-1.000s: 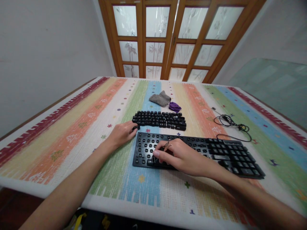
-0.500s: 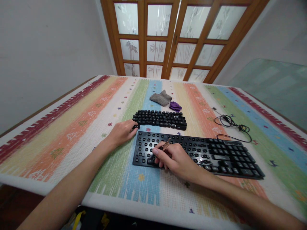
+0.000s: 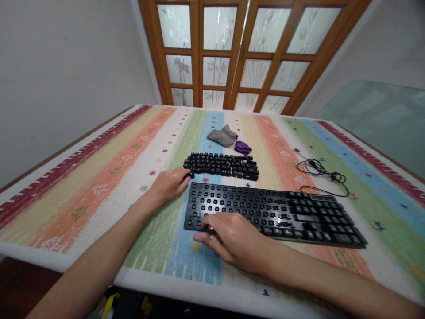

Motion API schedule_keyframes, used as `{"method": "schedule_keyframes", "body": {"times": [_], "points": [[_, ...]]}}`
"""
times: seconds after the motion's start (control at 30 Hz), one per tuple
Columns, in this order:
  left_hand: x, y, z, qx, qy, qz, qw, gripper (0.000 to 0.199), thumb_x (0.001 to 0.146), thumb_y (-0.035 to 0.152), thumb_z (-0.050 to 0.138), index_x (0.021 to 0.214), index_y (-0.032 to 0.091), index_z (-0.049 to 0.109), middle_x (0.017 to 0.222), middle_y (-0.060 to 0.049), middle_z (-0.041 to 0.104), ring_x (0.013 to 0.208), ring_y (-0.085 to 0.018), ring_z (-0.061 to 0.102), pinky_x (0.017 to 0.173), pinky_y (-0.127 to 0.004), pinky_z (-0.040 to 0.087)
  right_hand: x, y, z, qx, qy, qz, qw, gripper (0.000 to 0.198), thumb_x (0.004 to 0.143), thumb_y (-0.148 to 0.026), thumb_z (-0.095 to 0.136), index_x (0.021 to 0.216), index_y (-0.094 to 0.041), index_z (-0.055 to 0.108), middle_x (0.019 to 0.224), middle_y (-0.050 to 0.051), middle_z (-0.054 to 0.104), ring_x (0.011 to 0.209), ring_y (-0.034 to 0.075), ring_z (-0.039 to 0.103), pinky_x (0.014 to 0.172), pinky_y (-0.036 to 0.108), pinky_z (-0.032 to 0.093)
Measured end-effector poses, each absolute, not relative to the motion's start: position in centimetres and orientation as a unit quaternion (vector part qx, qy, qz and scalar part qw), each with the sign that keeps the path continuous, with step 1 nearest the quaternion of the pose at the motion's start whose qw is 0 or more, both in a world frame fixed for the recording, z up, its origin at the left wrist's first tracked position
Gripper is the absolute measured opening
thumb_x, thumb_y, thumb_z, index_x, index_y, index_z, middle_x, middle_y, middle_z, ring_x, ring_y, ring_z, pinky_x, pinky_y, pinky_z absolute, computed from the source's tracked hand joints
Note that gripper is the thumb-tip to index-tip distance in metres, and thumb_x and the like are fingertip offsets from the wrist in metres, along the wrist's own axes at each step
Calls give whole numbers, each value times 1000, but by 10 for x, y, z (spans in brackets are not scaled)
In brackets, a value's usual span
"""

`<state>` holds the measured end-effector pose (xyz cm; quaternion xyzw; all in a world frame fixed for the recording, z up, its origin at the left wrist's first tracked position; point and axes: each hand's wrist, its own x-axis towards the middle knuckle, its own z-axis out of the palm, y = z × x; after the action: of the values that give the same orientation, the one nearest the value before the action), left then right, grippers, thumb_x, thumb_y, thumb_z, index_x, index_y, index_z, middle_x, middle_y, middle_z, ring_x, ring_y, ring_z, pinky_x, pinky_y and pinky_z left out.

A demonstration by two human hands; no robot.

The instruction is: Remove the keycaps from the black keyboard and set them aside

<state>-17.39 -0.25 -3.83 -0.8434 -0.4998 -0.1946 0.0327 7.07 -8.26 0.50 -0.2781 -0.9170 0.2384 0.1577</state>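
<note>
My left hand [image 3: 171, 182] rests on the cloth with thumb and finger closed about a black keycap [image 3: 187, 176] at the near left corner of a block of loose keycaps [image 3: 221, 165]. Nearer to me lies a black keyboard [image 3: 244, 200]; its left part shows bare key posts, while caps cover its right part. My right hand [image 3: 234, 237] is over the keyboard's front left edge, fingers curled and thumb low. Small metallic glints show between thumb and forefinger, too small to name. The keys beneath this hand are hidden.
Behind the keycaps lie a grey cloth [image 3: 222, 136] and a purple cloth [image 3: 243, 147]. The keyboard's cable [image 3: 320, 170] is coiled at the right. A striped tablecloth [image 3: 109, 177] covers the table, whose near edge runs below my arms. Glazed wooden doors [image 3: 217, 53] stand beyond.
My right hand has moved left and towards me, and turned palm down. The thin brown tool that stuck up from it no longer shows. My left hand has stayed in place.
</note>
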Motion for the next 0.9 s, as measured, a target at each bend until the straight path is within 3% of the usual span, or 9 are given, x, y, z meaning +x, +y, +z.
{"method": "schedule_keyframes", "body": {"times": [0.07,0.17,0.3,0.5,0.8,0.9], "points": [[-174,-3,-38,-844,-497,-199,32,22,95,23,51,109,14,64,81,-6,66,69,-18,61,67,-30,48,69,-81,9,-276,-931,204,127,40,101,-42,43,90,-11,65,74,11,68,63,19,60,59,31,38],[-175,-3,-39,-846,-493,-202,34,23,94,24,52,110,13,64,78,-5,66,67,-17,60,66,-29,48,67,-68,18,-286,-921,242,109,38,102,-40,42,86,-13,64,73,8,68,60,16,59,60,29,38],[-176,-4,-36,-845,-488,-215,36,23,95,24,51,109,13,65,78,-5,66,65,-15,59,63,-28,48,67,-42,18,-349,-833,410,132,43,104,-36,38,71,-16,58,59,2,63,54,11,58,59,25,43],[-174,-8,-29,-838,-474,-270,-15,19,95,23,51,105,16,66,81,-4,68,64,-14,59,63,-27,48,69,-26,-3,-381,-696,587,161,41,103,-44,37,81,-16,55,56,0,62,41,8,53,42,19,38],[-173,-7,-37,-853,-487,-187,29,31,96,29,50,122,17,63,93,-9,70,74,-19,64,64,-29,48,76,-15,8,-375,-732,496,280,42,100,-51,41,87,-15,59,68,1,64,51,9,56,49,22,41],[-171,-5,-40,-853,-490,-177,31,29,97,27,49,119,18,64,95,-10,70,77,-20,65,63,-29,48,72,-5,7,-369,-757,451,296,40,100,-48,43,83,-15,59,68,1,64,50,8,55,53,23,42]]}}
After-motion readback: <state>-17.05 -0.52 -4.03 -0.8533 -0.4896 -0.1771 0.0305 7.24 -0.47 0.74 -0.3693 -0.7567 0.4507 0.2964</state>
